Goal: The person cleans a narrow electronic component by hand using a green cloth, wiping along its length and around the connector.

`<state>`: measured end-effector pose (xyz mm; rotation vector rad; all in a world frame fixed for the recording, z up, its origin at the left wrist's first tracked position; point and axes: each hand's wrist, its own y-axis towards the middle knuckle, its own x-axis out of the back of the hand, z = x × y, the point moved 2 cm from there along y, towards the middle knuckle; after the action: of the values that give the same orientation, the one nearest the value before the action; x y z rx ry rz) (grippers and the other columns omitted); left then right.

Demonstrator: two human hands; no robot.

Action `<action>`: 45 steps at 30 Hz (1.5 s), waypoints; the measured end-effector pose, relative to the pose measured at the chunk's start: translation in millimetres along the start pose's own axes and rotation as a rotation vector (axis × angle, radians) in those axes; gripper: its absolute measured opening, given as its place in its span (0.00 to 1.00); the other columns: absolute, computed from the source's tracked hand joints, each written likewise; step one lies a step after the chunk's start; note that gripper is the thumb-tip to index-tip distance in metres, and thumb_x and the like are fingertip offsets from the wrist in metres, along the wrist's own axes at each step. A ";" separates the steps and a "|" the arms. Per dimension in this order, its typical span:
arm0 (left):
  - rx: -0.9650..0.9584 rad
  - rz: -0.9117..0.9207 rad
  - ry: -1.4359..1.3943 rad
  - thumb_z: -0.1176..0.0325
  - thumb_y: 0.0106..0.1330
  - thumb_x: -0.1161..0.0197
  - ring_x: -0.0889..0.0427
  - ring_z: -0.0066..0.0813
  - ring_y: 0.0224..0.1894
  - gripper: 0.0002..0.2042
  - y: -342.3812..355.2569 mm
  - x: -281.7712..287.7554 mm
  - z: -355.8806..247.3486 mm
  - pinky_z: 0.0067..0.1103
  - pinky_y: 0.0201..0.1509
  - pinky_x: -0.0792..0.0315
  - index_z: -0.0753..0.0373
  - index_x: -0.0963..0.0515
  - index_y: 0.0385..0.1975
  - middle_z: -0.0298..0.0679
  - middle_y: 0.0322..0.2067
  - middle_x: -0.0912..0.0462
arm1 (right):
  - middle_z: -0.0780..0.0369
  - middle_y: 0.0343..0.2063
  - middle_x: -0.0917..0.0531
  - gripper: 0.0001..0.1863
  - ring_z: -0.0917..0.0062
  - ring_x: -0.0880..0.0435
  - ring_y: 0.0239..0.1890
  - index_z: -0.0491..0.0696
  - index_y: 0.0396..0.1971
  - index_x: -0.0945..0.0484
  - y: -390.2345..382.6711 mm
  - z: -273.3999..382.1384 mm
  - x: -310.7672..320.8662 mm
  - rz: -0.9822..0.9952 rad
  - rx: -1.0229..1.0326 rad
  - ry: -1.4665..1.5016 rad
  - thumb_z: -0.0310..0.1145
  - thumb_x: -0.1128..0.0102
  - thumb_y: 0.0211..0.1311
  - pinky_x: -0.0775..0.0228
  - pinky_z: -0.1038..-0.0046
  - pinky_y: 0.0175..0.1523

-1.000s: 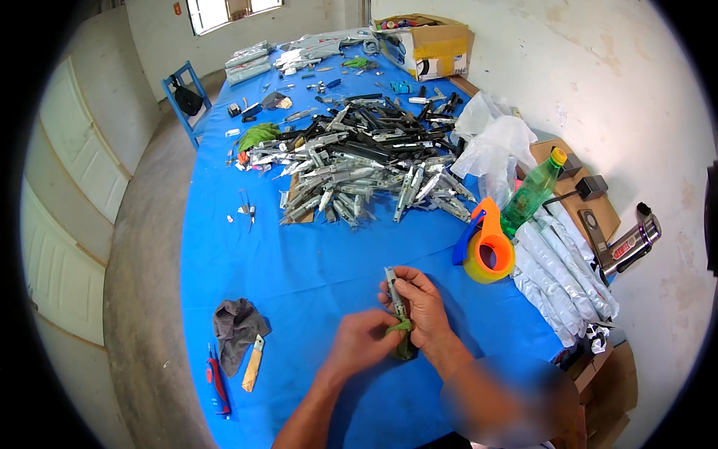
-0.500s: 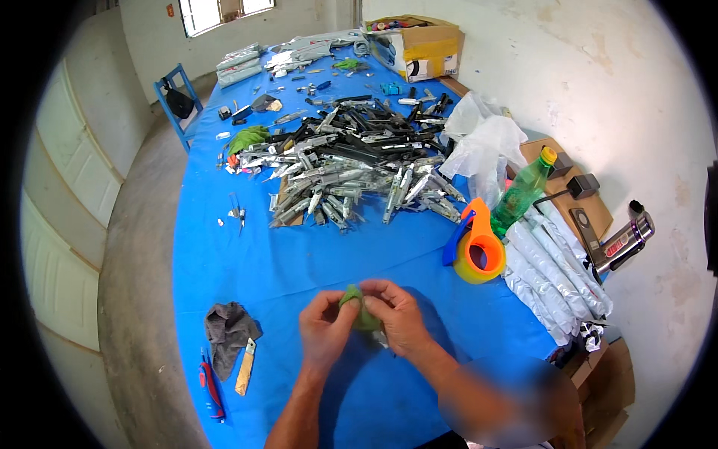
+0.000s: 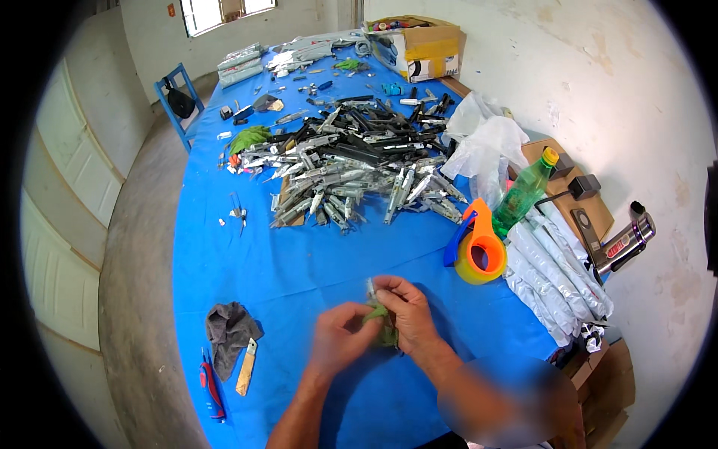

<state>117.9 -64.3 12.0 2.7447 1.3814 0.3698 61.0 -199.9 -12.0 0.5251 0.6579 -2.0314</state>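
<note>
Above the blue tablecloth, both hands meet at a crumpled green cloth. My left hand, somewhat blurred, pinches the cloth from its left side. In my right hand, fingers are closed around a small narrow piece, pale and silvery, whose tip sticks up beyond the thumb; the cloth hangs against it and hides the rest. To the left of my hands lies a dark grey rag, with a wooden-handled tool and a red-and-blue screwdriver-like tool close by.
A big heap of grey and black narrow devices covers the middle of the table. To the right stand an orange tape dispenser, a green bottle, grey plastic packets and a steel flask. A cardboard box sits far back.
Both hands have shifted slightly right. The left hand has slid lower along the green cloth, and the pale tip of the piece now shows above the right hand's fingers.
</note>
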 end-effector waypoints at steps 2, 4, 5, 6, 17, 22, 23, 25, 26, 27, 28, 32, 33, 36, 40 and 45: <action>0.017 0.015 -0.009 0.76 0.62 0.28 0.22 0.11 0.27 0.04 -0.9 0.6 -3.5 0.14 0.28 0.29 0.68 0.15 0.34 0.29 0.25 0.16 | 0.60 0.42 0.17 0.13 0.77 0.17 0.43 0.41 0.53 0.22 0.1 1.8 -0.7 -0.002 -0.001 0.014 0.24 0.41 0.70 0.21 0.74 0.49; 0.007 0.039 0.013 0.76 0.61 0.28 0.22 0.11 0.27 0.04 -0.9 -0.1 -6.4 0.14 0.27 0.30 0.68 0.15 0.33 0.29 0.25 0.16 | 0.60 0.42 0.17 0.14 0.77 0.17 0.43 0.41 0.53 0.22 0.3 3.1 -0.6 -0.015 -0.008 0.008 0.24 0.41 0.70 0.21 0.74 0.49; -0.010 0.056 0.039 0.76 0.61 0.28 0.22 0.11 0.26 0.04 -0.7 -1.0 -8.0 0.14 0.27 0.30 0.68 0.16 0.33 0.29 0.24 0.16 | 0.59 0.42 0.16 0.13 0.76 0.16 0.42 0.42 0.52 0.21 1.4 4.3 1.7 -0.018 -0.004 0.010 0.24 0.40 0.70 0.20 0.73 0.48; -0.028 0.073 0.065 0.76 0.61 0.28 0.23 0.11 0.26 0.04 -0.3 -2.5 -9.0 0.15 0.27 0.30 0.68 0.16 0.32 0.30 0.24 0.16 | 0.58 0.42 0.15 0.12 0.75 0.15 0.41 0.42 0.52 0.21 3.1 5.5 5.6 -0.021 -0.001 0.012 0.23 0.40 0.70 0.19 0.73 0.48; 0.110 0.240 -0.116 0.75 0.62 0.28 0.21 0.14 0.26 0.04 -4.8 -9.8 0.6 0.15 0.27 0.29 0.67 0.15 0.33 0.31 0.26 0.16 | 0.58 0.39 0.15 0.12 0.72 0.14 0.36 0.44 0.51 0.21 12.0 21.5 16.8 -0.108 0.053 0.145 0.22 0.40 0.70 0.18 0.73 0.43; 0.196 -0.126 -0.309 0.74 0.66 0.31 0.19 0.15 0.33 0.04 3.5 8.6 0.5 0.16 0.36 0.25 0.67 0.16 0.36 0.32 0.31 0.14 | 0.59 0.48 0.17 0.16 0.74 0.17 0.45 0.42 0.53 0.21 4.6 9.9 5.2 -0.071 0.014 0.081 0.22 0.38 0.66 0.23 0.72 0.53; 0.196 -0.176 -0.326 0.74 0.66 0.31 0.19 0.16 0.34 0.04 5.8 9.2 2.0 0.16 0.37 0.25 0.67 0.16 0.36 0.32 0.31 0.14 | 0.59 0.49 0.18 0.16 0.74 0.18 0.47 0.42 0.54 0.21 2.2 6.6 1.1 -0.057 0.001 0.048 0.22 0.38 0.66 0.23 0.72 0.55; 0.203 -0.217 -0.324 0.73 0.66 0.31 0.18 0.16 0.34 0.05 4.8 12.0 3.4 0.15 0.38 0.25 0.67 0.16 0.37 0.32 0.32 0.14 | 0.59 0.49 0.18 0.17 0.74 0.18 0.49 0.41 0.55 0.22 -2.8 2.4 -6.4 -0.007 -0.001 -0.004 0.21 0.39 0.67 0.24 0.72 0.57; 0.183 -0.212 -0.298 0.73 0.66 0.31 0.18 0.16 0.35 0.05 4.3 11.3 3.8 0.15 0.38 0.24 0.67 0.16 0.38 0.32 0.32 0.13 | 0.59 0.49 0.18 0.18 0.74 0.18 0.50 0.40 0.56 0.22 -4.5 0.8 -8.3 0.018 -0.001 -0.029 0.21 0.40 0.67 0.25 0.72 0.58; 0.163 -0.206 -0.273 0.73 0.66 0.31 0.18 0.16 0.35 0.06 4.5 9.1 4.4 0.16 0.38 0.24 0.67 0.16 0.39 0.32 0.32 0.13 | 0.59 0.49 0.18 0.18 0.74 0.18 0.51 0.40 0.56 0.23 -5.0 0.0 -8.9 0.032 0.004 -0.044 0.21 0.40 0.67 0.25 0.72 0.58; 0.147 -0.198 -0.247 0.73 0.66 0.31 0.18 0.16 0.35 0.06 3.5 7.0 4.8 0.16 0.38 0.24 0.67 0.15 0.40 0.32 0.33 0.13 | 0.58 0.49 0.18 0.19 0.74 0.18 0.52 0.39 0.57 0.23 -5.9 -0.7 -8.6 0.043 0.007 -0.057 0.21 0.41 0.67 0.26 0.73 0.59; 0.161 -0.116 -0.178 0.73 0.64 0.30 0.17 0.16 0.35 0.07 -1.4 2.5 3.7 0.17 0.38 0.23 0.67 0.15 0.40 0.34 0.32 0.12 | 0.58 0.49 0.18 0.19 0.74 0.19 0.52 0.39 0.58 0.24 -3.0 -1.0 -3.6 0.000 -0.023 -0.030 0.22 0.41 0.68 0.26 0.72 0.59; 0.145 -0.095 -0.154 0.73 0.64 0.29 0.17 0.16 0.35 0.07 -2.1 1.8 5.1 0.18 0.38 0.23 0.67 0.15 0.39 0.35 0.32 0.12 | 0.59 0.49 0.18 0.18 0.75 0.19 0.51 0.40 0.57 0.23 -0.2 -0.9 -3.2 0.004 -0.029 0.001 0.22 0.41 0.68 0.25 0.72 0.58; 0.090 -0.064 -0.098 0.74 0.61 0.28 0.18 0.15 0.33 0.06 -2.7 -6.2 15.2 0.17 0.36 0.24 0.67 0.15 0.37 0.34 0.30 0.13 | 0.62 0.47 0.17 0.17 0.76 0.18 0.49 0.43 0.55 0.22 5.9 0.3 6.1 -0.018 -0.032 0.060 0.20 0.40 0.67 0.22 0.72 0.55; 0.100 0.011 -0.108 0.75 0.59 0.28 0.21 0.12 0.28 0.06 0.5 -8.0 11.2 0.16 0.30 0.29 0.67 0.15 0.35 0.32 0.26 0.15 | 0.61 0.47 0.18 0.19 0.75 0.18 0.48 0.42 0.56 0.23 3.2 7.6 2.5 -0.048 -0.007 0.098 0.20 0.38 0.66 0.22 0.72 0.55; 0.113 0.115 -0.078 0.75 0.58 0.29 0.24 0.11 0.25 0.04 -3.2 -6.5 -1.0 0.16 0.27 0.32 0.66 0.16 0.30 0.31 0.23 0.17 | 0.59 0.49 0.19 0.20 0.74 0.18 0.46 0.40 0.57 0.24 4.7 10.3 3.6 -0.040 0.018 0.107 0.21 0.38 0.66 0.22 0.72 0.52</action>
<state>111.5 -67.7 11.2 2.9037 1.2672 0.1931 62.1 -210.8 -7.4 0.6388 0.7196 -2.0594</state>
